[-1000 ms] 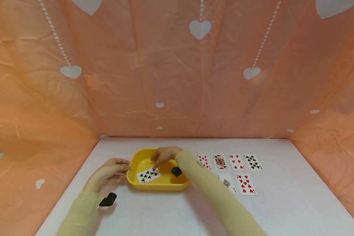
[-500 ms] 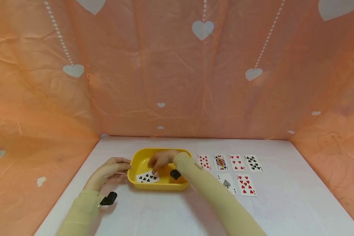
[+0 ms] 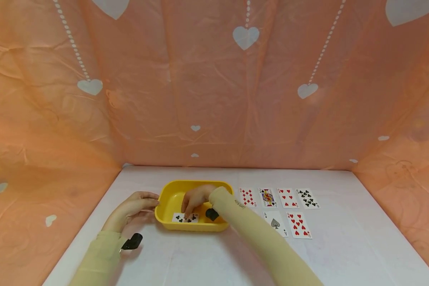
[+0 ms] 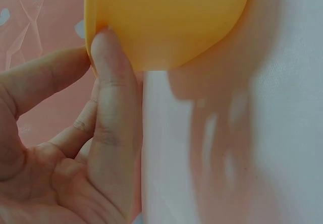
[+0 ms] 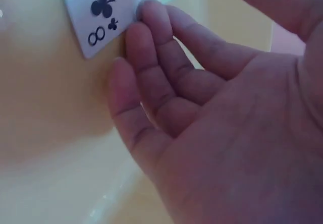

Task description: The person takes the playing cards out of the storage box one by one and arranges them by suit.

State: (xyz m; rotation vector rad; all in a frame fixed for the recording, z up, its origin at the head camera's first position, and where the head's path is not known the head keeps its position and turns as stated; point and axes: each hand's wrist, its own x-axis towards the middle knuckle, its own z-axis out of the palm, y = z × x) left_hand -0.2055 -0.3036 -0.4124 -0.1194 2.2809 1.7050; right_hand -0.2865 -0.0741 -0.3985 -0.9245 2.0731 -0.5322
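Observation:
A yellow plastic tub (image 3: 207, 227) sits on the white table. My left hand (image 3: 137, 204) is at its left end, pinching the rim between thumb and index finger, as the left wrist view shows. Inside the tub, my right hand (image 3: 196, 197) is at an eight of clubs playing card (image 3: 179, 218) by the front wall. Its fingertips meet one long edge of the card in the right wrist view, with the middle of the card covered in the head view. The thumb's tip lies outside the right wrist view.
Right of the tub, playing cards lie face up in two rows. Behind are a ten of diamonds (image 3: 248, 197), a jack (image 3: 268, 197), a hearts card (image 3: 288, 198) and a clubs card (image 3: 308, 198). In front lie the ace of spades (image 3: 275, 223) and another hearts card (image 3: 298, 225).
My right hand has moved toward the tub's front wall. The clubs card has turned straighter and shifted right along that wall. My left hand stays on the rim.

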